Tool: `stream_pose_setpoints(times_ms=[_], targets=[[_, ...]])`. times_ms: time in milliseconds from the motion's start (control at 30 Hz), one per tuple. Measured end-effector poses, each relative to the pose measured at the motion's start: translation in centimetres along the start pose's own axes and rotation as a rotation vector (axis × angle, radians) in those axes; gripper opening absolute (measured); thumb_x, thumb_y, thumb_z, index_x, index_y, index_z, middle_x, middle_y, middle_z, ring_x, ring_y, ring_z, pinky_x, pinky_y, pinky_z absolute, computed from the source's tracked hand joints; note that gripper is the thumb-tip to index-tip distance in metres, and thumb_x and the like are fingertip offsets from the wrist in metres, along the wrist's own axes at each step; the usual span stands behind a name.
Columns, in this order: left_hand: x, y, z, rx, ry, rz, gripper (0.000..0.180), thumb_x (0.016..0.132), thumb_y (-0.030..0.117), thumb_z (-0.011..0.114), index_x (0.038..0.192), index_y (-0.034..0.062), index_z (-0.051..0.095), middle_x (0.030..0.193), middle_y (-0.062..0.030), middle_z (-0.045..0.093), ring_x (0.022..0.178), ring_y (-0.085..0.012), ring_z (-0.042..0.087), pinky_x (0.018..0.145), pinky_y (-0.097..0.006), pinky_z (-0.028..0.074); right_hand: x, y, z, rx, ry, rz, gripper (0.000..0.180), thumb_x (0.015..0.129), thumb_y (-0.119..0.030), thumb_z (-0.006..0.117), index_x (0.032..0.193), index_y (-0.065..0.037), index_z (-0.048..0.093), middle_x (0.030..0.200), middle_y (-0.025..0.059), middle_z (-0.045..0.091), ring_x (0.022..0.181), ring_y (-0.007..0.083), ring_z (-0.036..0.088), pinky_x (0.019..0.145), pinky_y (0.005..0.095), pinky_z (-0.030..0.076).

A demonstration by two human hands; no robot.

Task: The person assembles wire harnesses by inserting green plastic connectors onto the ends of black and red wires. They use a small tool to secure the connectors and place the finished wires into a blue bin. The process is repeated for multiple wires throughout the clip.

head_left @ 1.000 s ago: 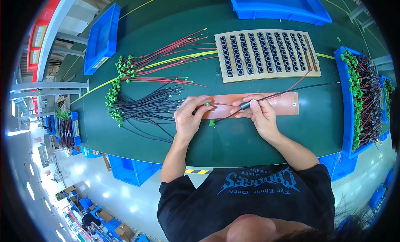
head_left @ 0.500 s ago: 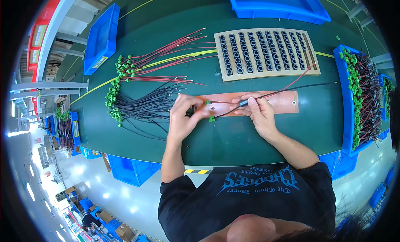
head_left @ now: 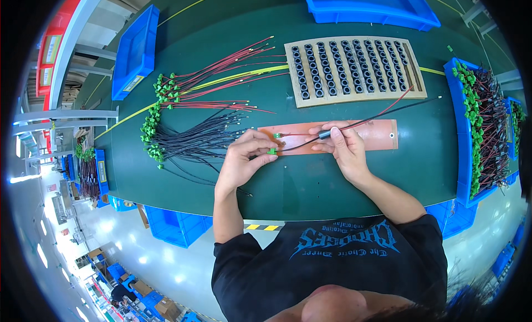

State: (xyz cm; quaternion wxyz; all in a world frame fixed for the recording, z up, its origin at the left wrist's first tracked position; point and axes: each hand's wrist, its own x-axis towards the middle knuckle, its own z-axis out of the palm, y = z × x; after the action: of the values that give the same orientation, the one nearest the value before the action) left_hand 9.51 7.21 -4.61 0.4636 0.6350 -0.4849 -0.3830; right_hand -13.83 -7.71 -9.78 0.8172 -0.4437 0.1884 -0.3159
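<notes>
My left hand (head_left: 244, 158) is closed, its thumb and fingers pinching a small green connector (head_left: 272, 151) on the end of a black wire (head_left: 402, 110). Between the thumb and fingers of my right hand (head_left: 346, 153) is a black cylindrical sleeve (head_left: 324, 134). The black wire and a red wire (head_left: 398, 101) run through this sleeve and stick out to the upper right. A second green connector (head_left: 277, 136) ends the red wire, just beyond my left fingertips. Beneath both hands lies a long copper-coloured strip (head_left: 379, 135).
A wooden tray (head_left: 357, 98) with rows of black sleeves lies beyond my hands. To the left are bundled black wires (head_left: 194, 135) and red wires (head_left: 221, 104) with green connectors. A blue bin (head_left: 461, 178) of wires stands right; blue trays (head_left: 134, 53) (head_left: 371, 14) stand farther back.
My left fingers have closed on the black wire's green connector, which has moved left and slightly up. The wires' far ends have shifted left. My right hand keeps its hold on the sleeve.
</notes>
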Motion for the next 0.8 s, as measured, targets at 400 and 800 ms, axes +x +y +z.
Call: stream_pose_setpoints(times_ms=[400,800], targets=[[0.0,-2.4,1.1,-0.162,0.163,0.002,0.043,0.083,-0.014,0.077,0.124,-0.0025,0.071,0.109,-0.0125,0.072,0.099,-0.0195,0.071,0.091,-0.031,0.059,0.1,0.0,-0.2,0.009,-0.041,0.006,0.030,0.115,-0.023,0.043,0.139,-0.006,0.051,0.134,0.0209,0.064,0.119,0.0290,0.069,0.097,0.0393,0.060],[0.7,-1.1,2.7,0.155,0.234,-0.005,0.044,0.079,-0.011,0.079,0.122,0.0001,0.072,0.108,-0.0110,0.076,0.094,-0.0193,0.074,0.085,-0.033,0.060,0.2,0.1,-0.3,-0.078,-0.053,-0.059,0.029,0.115,-0.021,0.043,0.135,-0.003,0.055,0.135,0.0201,0.064,0.118,0.0273,0.069,0.094,0.0376,0.060]])
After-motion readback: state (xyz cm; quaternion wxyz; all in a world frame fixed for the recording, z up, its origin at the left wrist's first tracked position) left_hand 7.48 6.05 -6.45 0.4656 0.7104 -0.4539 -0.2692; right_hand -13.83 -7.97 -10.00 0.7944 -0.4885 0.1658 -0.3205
